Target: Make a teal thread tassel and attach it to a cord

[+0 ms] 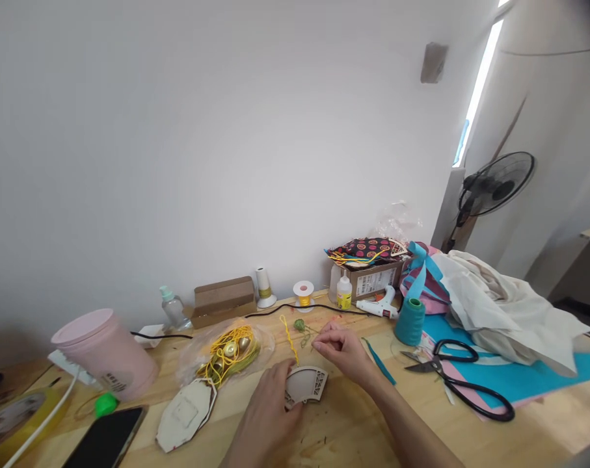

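Note:
My left hand [274,396] grips a pale, fan-shaped frame [302,385] with cut-out patterns at its sides, at the front middle of the table. A yellow braided cord [289,341] runs from the frame's top edge onto the tabletop. To the right, my right hand [341,348] is closed in a pinch on a thin green cord [315,332]. That cord trails toward a small green bead-like ball [299,324] behind the frame. The tips of my right fingers are partly hidden. Beside my right wrist lies a teal strip [380,364].
Black-handled scissors [463,377] and a teal thread cone [410,322] are on the right, near a glue gun [380,304]. A plastic bag [226,354] of yellow cords and bells lies left. Further left are a phone [107,437] and a pink canister [107,354].

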Demonstrator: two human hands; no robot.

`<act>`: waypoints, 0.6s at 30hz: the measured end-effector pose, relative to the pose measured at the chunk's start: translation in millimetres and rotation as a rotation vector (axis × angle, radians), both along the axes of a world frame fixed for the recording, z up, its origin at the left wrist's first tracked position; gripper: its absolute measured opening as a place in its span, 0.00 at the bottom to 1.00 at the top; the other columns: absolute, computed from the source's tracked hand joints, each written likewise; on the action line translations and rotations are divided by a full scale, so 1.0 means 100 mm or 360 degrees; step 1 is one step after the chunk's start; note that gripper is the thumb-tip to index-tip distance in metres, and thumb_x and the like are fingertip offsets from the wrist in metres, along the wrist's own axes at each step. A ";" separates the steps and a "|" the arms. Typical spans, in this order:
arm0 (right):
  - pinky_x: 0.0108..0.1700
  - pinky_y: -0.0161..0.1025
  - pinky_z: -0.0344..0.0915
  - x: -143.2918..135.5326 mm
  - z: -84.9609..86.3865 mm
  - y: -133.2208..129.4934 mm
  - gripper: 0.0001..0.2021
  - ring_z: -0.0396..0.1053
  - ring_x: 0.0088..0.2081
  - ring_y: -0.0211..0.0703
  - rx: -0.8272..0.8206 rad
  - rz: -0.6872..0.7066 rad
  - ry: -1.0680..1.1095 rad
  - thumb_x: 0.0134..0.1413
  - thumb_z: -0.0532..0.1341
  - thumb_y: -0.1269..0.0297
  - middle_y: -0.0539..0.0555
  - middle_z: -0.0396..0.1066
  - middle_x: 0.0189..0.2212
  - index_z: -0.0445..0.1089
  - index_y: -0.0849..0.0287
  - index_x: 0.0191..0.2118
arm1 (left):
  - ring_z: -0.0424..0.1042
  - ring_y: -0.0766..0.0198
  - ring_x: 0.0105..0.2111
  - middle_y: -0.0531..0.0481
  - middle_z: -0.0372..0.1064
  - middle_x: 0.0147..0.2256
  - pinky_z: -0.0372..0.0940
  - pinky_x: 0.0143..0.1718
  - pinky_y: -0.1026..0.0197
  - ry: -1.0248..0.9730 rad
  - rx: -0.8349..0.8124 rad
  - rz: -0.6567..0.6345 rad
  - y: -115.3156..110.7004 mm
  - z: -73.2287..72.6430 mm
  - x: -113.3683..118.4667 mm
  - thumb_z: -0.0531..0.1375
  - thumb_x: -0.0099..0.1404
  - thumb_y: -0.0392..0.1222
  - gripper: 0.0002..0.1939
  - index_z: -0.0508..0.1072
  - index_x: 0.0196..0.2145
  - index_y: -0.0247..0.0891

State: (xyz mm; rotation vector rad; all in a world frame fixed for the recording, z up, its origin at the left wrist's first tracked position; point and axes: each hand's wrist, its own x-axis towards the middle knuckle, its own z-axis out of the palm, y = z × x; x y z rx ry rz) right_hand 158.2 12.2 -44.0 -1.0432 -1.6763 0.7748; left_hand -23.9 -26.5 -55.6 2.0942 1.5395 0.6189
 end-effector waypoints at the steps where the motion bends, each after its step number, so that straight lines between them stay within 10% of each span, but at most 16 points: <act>1: 0.28 0.32 0.57 -0.02 0.00 -0.01 0.08 0.60 0.27 0.36 0.0008 0.0019 -0.0016 0.46 0.59 0.63 0.50 0.62 0.21 0.73 0.59 0.24 | 0.62 0.56 0.45 0.42 0.64 0.44 0.55 0.46 0.54 -0.0066 -0.0033 0.0028 0.01 0.01 -0.02 0.54 0.47 0.36 0.27 0.60 0.48 0.35; 18: 0.33 0.34 0.60 -0.15 0.01 -0.11 0.07 0.64 0.30 0.38 0.0044 0.0170 -0.0032 0.47 0.59 0.65 0.51 0.66 0.25 0.73 0.59 0.24 | 0.61 0.56 0.48 0.45 0.62 0.46 0.56 0.48 0.50 -0.0284 0.0473 0.0137 0.02 0.13 -0.05 0.54 0.53 0.39 0.22 0.59 0.48 0.41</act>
